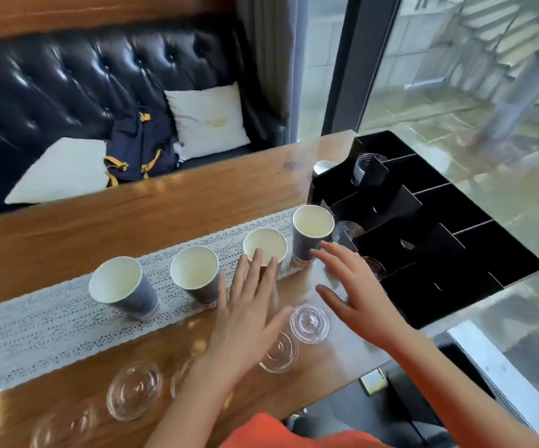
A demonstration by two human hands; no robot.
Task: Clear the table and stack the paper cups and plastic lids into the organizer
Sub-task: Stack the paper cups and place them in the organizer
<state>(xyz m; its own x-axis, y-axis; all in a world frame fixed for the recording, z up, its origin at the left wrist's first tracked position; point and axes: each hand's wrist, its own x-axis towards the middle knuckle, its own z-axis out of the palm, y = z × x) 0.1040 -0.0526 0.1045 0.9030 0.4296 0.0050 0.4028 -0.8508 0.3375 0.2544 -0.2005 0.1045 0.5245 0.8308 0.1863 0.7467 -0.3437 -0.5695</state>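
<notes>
Left grip [248,305] spread wide and empty before a row of four paper cups [195,273] on the lace runner [35,324] along the middle of the worktop [67,240], right grip [352,286] likewise wide and empty beside the rightmost cup [312,231], clear lids [309,323] along the near edge, black organizer [423,227] at the right end.

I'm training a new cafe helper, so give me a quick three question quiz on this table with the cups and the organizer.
1. How many paper cups stand on the lace runner?
2. True or false: the right hand grips a cup.
3. The black organizer stands: A at the cup row's left end, B at its right end, C on a shelf.
Key: 1 four; 2 false, its fingers are straight and spread; 3 B.
</notes>
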